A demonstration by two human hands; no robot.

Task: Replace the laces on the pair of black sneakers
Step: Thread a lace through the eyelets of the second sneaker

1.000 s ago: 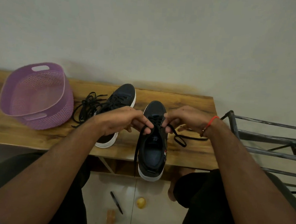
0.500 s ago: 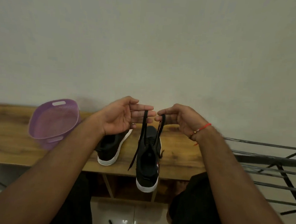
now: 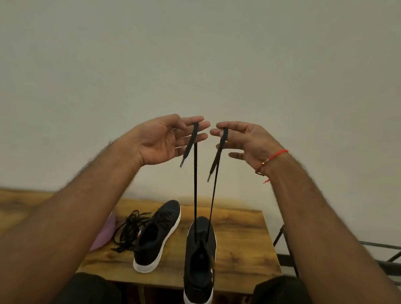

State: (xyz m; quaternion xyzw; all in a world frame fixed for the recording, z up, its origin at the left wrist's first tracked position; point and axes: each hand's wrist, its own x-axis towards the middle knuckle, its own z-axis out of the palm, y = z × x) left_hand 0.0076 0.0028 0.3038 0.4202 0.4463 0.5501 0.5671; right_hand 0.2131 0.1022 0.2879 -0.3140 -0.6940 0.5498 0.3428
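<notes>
Two hands were raised in front of the pale wall, palms turned toward each other, fingertips almost meeting. The left hand (image 3: 165,140) pinched one end of a black lace (image 3: 195,186) between thumb and fingers, the other fingers straight; the right hand (image 3: 244,142) pinched the other end the same way. So each grip was closed on the lace. Two strands ran down taut from the hands, and two short tips hung loose below the fingers.

Both strands went into the front eyelets of one sneaker (image 3: 199,262), which sat on the tabletop (image 3: 243,243) with its white-soled heel jutting past the near edge. A second sneaker (image 3: 158,236), also black with a white sole, lay just to its left, angled, apart from the first. Beside that one sat a tangled heap of loose laces (image 3: 130,229); I could not count them. A bit of purple basket (image 3: 104,235) showed behind the left forearm. One red thread (image 3: 276,155) circled the right wrist. A dark metal rack (image 3: 376,256) stood to the right of the tabletop.
</notes>
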